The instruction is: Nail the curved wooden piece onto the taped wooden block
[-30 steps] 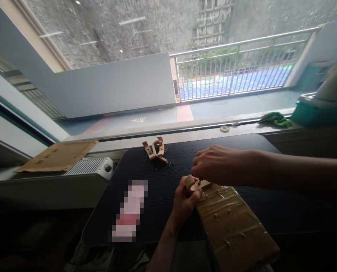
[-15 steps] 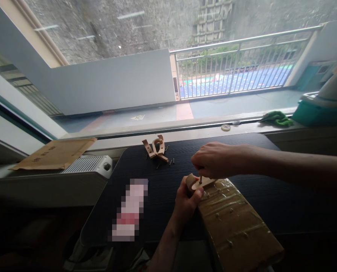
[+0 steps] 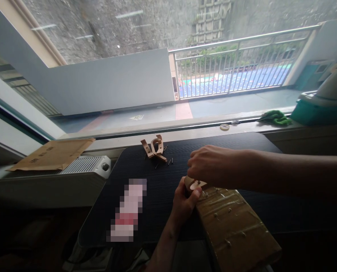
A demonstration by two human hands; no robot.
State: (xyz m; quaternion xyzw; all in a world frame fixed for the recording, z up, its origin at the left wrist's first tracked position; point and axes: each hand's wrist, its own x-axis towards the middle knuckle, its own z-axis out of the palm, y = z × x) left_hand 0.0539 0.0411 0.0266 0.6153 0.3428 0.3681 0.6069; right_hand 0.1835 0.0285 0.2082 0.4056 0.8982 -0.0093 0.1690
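My left hand (image 3: 183,200) is closed around a pale wooden hook-like piece (image 3: 195,186), its thumb on the near edge. The piece lies at the far end of a brown block-shaped package (image 3: 236,226) wrapped in clear tape. Small screw-like bits (image 3: 228,244) stick out of the package's top. Over the wooden piece my right hand (image 3: 206,164) is closed, fingers curled down. A small dark shaft or screw head (image 3: 198,182) shows in the piece just below these fingers. Whatever the right fingers grip is hidden behind the hand.
More curved wooden pieces (image 3: 154,147) lie at the back of the dark table (image 3: 129,166), with several loose screws (image 3: 170,161) beside them. A blurred-out flat item (image 3: 130,207) lies left. On the sill are a tape roll (image 3: 224,127) and a green cloth (image 3: 276,118). An envelope (image 3: 52,153) rests on the radiator.
My right hand has turned and come lower over the wooden piece, covering more of it and of the shaft. The left hand keeps its hold. The whole view has shifted slightly.
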